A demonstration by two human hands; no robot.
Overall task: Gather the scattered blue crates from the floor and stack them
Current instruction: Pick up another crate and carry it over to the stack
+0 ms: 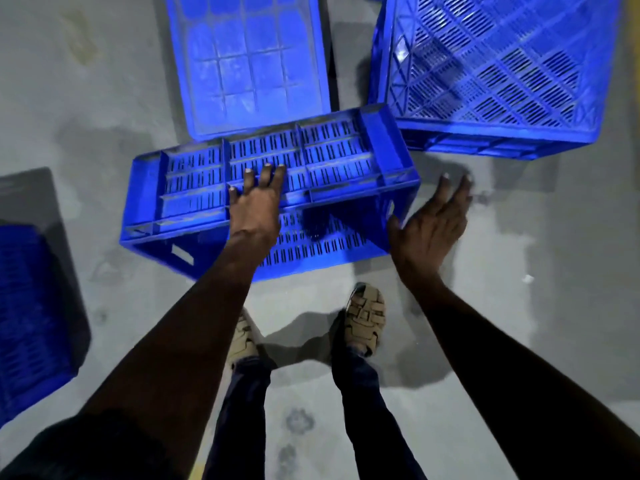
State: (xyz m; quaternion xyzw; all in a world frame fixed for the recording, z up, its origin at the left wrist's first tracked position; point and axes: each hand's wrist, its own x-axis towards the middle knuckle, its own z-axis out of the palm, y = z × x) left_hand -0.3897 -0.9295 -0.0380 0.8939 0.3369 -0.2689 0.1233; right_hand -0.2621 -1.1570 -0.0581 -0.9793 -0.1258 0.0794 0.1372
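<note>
Task looks early: no stack is visible, and four blue crates lie apart on the floor (104, 98). Left hand (256, 206) rests flat, fingers straight, on the tipped nearest crate (194, 188). Right hand (433, 230) hovers spread beside its right end, holding nothing.

Arms: bare from the upper arm down; no watch, no rings visible.
Left sleeve (69, 448): short, dark fabric.
Trousers (360, 403): dark, full-length.
Sandals (366, 318): beige, closed-toe, woven straps.
</note>
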